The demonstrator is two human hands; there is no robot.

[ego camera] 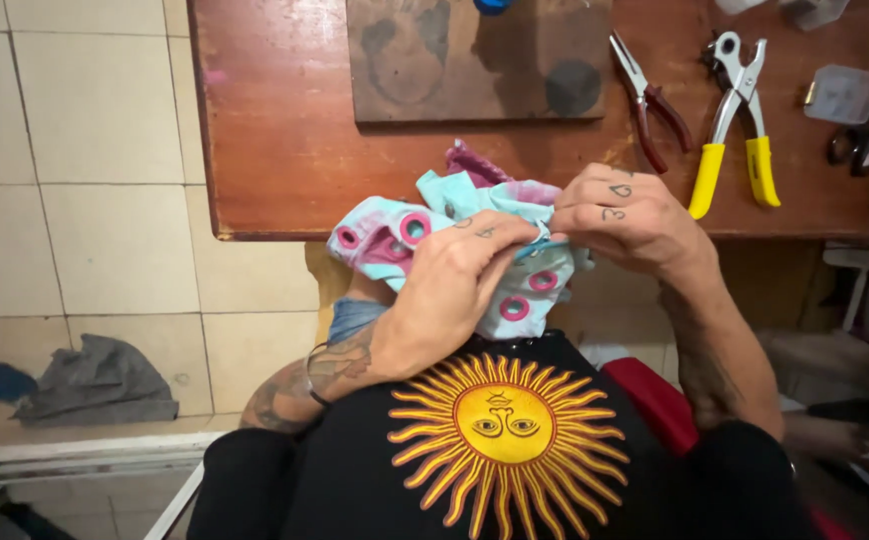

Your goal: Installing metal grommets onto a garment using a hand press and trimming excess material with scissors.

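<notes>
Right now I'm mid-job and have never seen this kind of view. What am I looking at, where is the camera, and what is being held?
There is no machine here: one camera sits on a person's head and looks down past their black shirt at their own two bare hands. The left hand and right hand both grip a bunched piece of light blue and pink fabric fitted with pink ring eyelets, held at the near edge of a reddish wooden table. On the table lie a dark stained board, red-handled pliers and a yellow-handled punch plier. A grey cloth lies on the tiled floor at the left.
</notes>
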